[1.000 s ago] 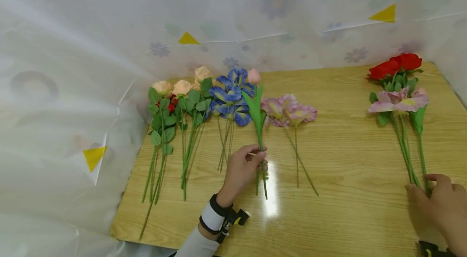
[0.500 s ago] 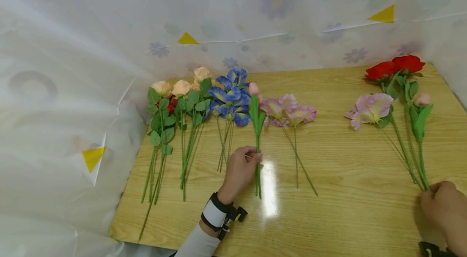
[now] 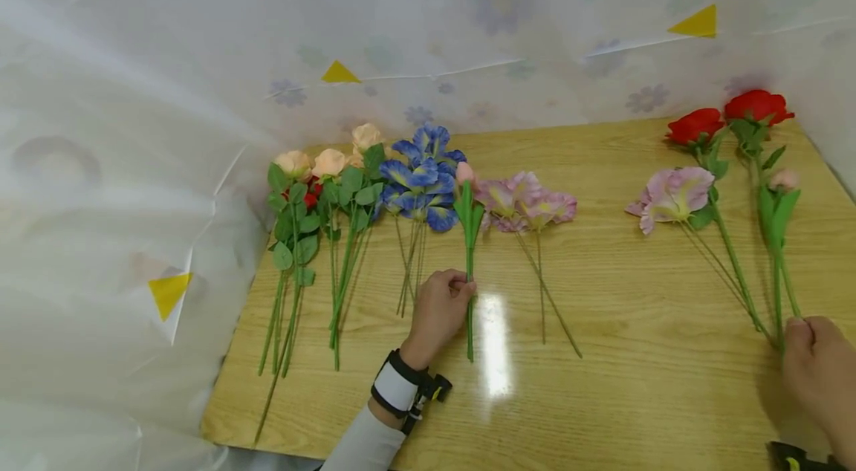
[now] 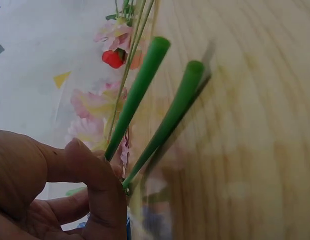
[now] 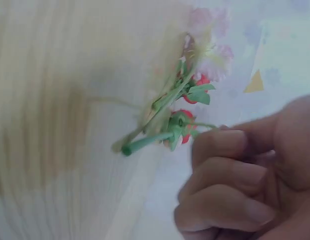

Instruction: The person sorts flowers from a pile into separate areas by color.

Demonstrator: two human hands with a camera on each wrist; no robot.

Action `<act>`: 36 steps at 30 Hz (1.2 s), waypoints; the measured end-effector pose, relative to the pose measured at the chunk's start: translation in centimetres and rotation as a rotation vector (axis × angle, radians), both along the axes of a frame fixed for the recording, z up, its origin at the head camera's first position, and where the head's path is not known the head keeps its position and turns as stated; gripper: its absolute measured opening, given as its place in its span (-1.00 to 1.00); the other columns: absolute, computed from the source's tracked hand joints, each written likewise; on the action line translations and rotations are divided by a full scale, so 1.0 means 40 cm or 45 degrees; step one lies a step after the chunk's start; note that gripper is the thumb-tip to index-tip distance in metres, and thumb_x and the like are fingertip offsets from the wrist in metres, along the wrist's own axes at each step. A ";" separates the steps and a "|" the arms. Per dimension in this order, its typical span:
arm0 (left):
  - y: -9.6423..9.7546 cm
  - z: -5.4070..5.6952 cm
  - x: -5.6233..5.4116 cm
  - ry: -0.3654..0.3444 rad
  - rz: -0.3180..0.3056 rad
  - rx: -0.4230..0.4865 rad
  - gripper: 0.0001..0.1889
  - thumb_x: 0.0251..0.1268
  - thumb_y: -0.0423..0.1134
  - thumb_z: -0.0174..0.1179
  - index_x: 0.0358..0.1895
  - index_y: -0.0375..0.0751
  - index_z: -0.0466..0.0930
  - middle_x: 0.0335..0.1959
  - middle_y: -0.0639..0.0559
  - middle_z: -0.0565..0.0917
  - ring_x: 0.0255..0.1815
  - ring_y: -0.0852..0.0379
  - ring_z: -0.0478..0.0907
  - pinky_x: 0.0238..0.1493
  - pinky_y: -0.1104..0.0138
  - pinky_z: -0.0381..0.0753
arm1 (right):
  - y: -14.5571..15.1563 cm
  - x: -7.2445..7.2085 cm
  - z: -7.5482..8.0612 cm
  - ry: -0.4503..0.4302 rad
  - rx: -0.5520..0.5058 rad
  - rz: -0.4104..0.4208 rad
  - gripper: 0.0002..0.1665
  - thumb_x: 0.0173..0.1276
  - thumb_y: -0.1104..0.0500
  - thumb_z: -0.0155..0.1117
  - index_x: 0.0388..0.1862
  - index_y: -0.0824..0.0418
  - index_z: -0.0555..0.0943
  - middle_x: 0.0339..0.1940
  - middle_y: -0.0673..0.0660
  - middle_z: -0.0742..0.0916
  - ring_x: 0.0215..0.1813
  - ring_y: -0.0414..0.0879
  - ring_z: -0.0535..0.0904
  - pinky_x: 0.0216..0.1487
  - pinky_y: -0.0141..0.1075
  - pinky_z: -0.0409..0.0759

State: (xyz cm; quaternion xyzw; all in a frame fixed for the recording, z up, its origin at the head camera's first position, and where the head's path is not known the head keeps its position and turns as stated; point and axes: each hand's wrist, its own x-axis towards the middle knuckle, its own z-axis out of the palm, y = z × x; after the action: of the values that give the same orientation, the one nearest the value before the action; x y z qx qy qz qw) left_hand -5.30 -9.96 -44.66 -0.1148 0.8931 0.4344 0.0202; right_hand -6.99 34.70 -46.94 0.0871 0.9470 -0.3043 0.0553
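In the head view my left hand (image 3: 438, 315) holds the stems of pink tulips (image 3: 466, 174) near the table's middle. Two green stem ends (image 4: 145, 97) stick out past its fingers in the left wrist view. At the far right my right hand (image 3: 819, 374) pinches the stem of a red rose (image 3: 759, 107); its other fingers are curled in the right wrist view. Crossing that stem is a pink tulip (image 3: 784, 180) with green leaves. Beside them lie another red rose (image 3: 695, 126) and a pale purple iris (image 3: 675, 192).
Peach roses (image 3: 329, 162) with long stems lie at the left of the wooden table (image 3: 635, 382). Blue irises (image 3: 424, 174) lie left of the tulips, and pale purple irises (image 3: 528, 202) to their right. Plastic sheeting (image 3: 401, 3) surrounds the table's back and left.
The left hand's tulips have been lowered and straightened beside the blue irises. On the right, the bunch has spread apart: the iris lies further left, and one red rose has shifted right with my hand.
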 end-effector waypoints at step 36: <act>-0.007 -0.009 -0.008 0.091 0.012 -0.116 -0.62 0.44 -0.19 0.31 0.20 -0.31 0.59 -0.21 -0.07 0.68 -0.40 0.17 0.55 -0.40 0.35 0.53 | -0.190 0.044 0.120 0.881 -1.268 -0.315 -0.65 0.69 0.25 -0.13 -0.29 0.16 0.56 -0.60 -0.06 0.60 -0.68 -0.24 0.21 -0.59 -0.31 -0.09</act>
State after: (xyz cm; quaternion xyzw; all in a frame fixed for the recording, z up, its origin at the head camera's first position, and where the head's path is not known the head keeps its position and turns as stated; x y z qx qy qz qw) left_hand -5.60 -10.26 -45.02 -0.1041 0.9116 0.3972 -0.0189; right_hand -5.22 27.11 -42.13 0.0563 0.6371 -0.7246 -0.2566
